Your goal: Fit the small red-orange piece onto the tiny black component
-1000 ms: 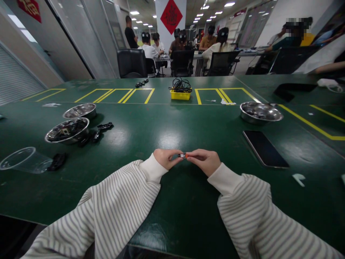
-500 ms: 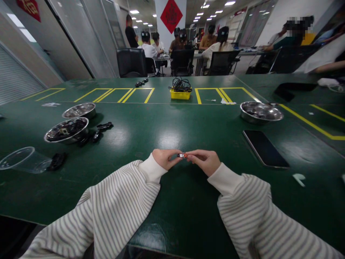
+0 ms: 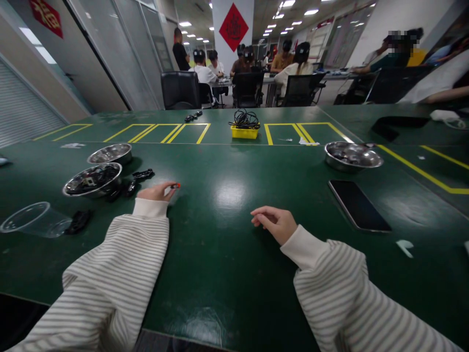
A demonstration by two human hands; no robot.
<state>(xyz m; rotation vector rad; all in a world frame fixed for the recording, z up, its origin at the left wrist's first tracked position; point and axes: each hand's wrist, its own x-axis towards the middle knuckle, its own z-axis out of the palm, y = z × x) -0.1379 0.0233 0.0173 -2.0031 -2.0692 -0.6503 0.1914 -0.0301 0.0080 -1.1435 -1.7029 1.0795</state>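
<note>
Pinched between the thumb and fingertips of my left hand (image 3: 156, 191) is a small orange-and-black part (image 3: 175, 186); its exact kind is too small to make out. This hand is over the left side of the green table, just right of some loose black pieces (image 3: 143, 174). My right hand (image 3: 275, 222) hovers over the middle of the table with its fingers loosely bent and nothing seen in them. A dark phone (image 3: 359, 205) lies to its right.
At the left are a metal bowl of black parts (image 3: 68, 189), another metal bowl (image 3: 110, 154) behind it, and a tipped clear plastic cup (image 3: 31, 220). A third bowl (image 3: 353, 164) stands at the right. Farther back is a yellow bin (image 3: 245, 133) of black cables. An earbud (image 3: 405, 247) lies near the phone.
My hands have parted. The left one has moved left and away from me with the small orange-and-black part, while the right one has let go of it and stayed nearly in place.
</note>
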